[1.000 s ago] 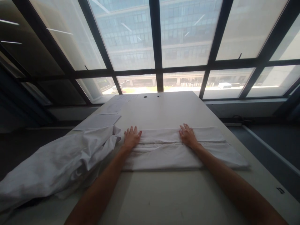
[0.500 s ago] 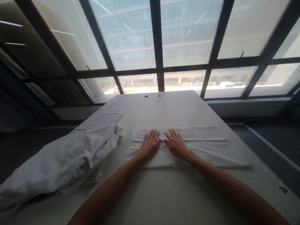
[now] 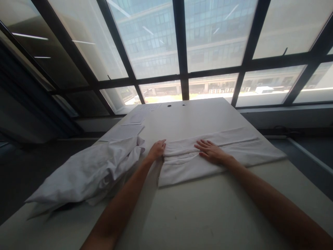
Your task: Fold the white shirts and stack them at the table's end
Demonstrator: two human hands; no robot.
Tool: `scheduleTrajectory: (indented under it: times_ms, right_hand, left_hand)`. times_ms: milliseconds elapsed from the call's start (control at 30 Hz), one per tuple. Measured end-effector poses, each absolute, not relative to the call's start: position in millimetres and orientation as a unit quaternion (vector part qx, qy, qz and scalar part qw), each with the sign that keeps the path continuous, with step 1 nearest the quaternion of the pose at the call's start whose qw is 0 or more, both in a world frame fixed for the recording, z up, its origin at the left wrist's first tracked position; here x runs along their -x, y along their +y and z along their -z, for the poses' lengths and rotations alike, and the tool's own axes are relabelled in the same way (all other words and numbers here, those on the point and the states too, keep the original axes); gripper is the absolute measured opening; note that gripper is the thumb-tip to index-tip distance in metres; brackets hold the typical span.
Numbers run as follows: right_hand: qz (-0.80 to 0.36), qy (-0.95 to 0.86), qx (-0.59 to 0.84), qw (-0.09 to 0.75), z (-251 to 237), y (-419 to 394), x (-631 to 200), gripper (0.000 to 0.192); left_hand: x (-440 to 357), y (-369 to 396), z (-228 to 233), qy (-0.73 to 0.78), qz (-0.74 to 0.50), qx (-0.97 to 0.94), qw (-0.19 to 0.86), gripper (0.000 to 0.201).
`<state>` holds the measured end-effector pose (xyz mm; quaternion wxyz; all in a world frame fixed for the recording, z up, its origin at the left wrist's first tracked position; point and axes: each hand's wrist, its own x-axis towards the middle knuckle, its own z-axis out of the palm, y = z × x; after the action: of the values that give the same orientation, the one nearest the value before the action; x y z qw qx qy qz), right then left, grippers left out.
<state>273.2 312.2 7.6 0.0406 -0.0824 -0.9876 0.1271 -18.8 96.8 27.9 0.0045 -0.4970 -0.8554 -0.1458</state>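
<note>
A long white garment point(image 3: 182, 168), folded into a flat strip with a lengthwise fold line, lies slanted on the white table point(image 3: 166, 215); its exact kind does not show. At its left end is my left hand point(image 3: 156, 150), fingers bent together on the edge near the far corner, the fingertips partly hidden. My right hand point(image 3: 211, 152) rests palm down across the middle of the strip, its fingers spread over the fold line.
To the left lies a crumpled heap of white cloth point(image 3: 85, 170). Beyond it, sheets of paper point(image 3: 122, 133) run along the table's left side. The table's far end reaches a large window with dark frames point(image 3: 184, 62). Two small dark spots mark the far tabletop.
My left hand has slid from the middle of the garment to its left end. The right hand stays flat on top. The garment has turned, its right end now farther away; the view has shifted slightly.
</note>
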Motion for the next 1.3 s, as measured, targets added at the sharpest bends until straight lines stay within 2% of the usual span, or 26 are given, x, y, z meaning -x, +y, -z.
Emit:
scheduleTrajectory:
  times_ms: [167, 300, 400, 567, 733, 833, 900, 967, 1067, 1167, 1300]
  right_hand:
    - [-0.092, -0.986, 0.115, 0.073, -17, 298, -276, 0.052]
    - [-0.057, -0.925, 0.343, 0.153, -11, 243, -263, 0.057]
    - [-0.099, -0.914, 0.383, 0.092, -2, 215, -255, 0.065]
    - [-0.105, -0.953, 0.277, 0.06, -1, 239, -262, 0.066]
    - [-0.127, -0.991, 0.018, 0.046, -15, 299, -281, 0.061]
    - [-0.086, -0.993, -0.028, 0.078, -24, 318, -285, 0.059]
    - [-0.037, -0.991, 0.039, 0.124, -25, 315, -283, 0.056]
    - [-0.006, -0.969, 0.182, 0.17, -21, 300, -280, 0.056]
    - [-0.035, -0.914, 0.375, 0.153, -4, 265, -277, 0.06]
    - [-0.085, -0.914, 0.387, 0.087, 10, 246, -277, 0.067]
    - [-0.096, -0.94, 0.321, 0.068, 10, 263, -276, 0.067]
  left_hand:
    - [29, 101, -20, -0.838, 0.256, 0.481, -0.016, 0.036]
    - [30, 101, -22, -0.837, 0.247, 0.486, -0.04, 0.034]
    - [30, 97, -25, -0.841, 0.229, 0.486, -0.06, 0.034]
    - [22, 74, -28, -0.847, 0.19, 0.49, -0.082, 0.045]
    - [-14, 30, -35, -0.801, 0.129, 0.555, -0.181, 0.084]
    - [-43, 18, -43, -0.742, 0.143, 0.644, -0.119, 0.082]
    - [-57, 21, -48, -0.68, 0.161, 0.71, -0.086, 0.066]
    - [-64, 30, -50, -0.619, 0.16, 0.762, -0.108, 0.053]
    - [-66, 45, -47, -0.571, 0.137, 0.795, -0.154, 0.052]
    - [-71, 54, -39, -0.574, 0.112, 0.796, -0.159, 0.058]
    - [-94, 56, -24, -0.607, 0.074, 0.781, -0.129, 0.067]
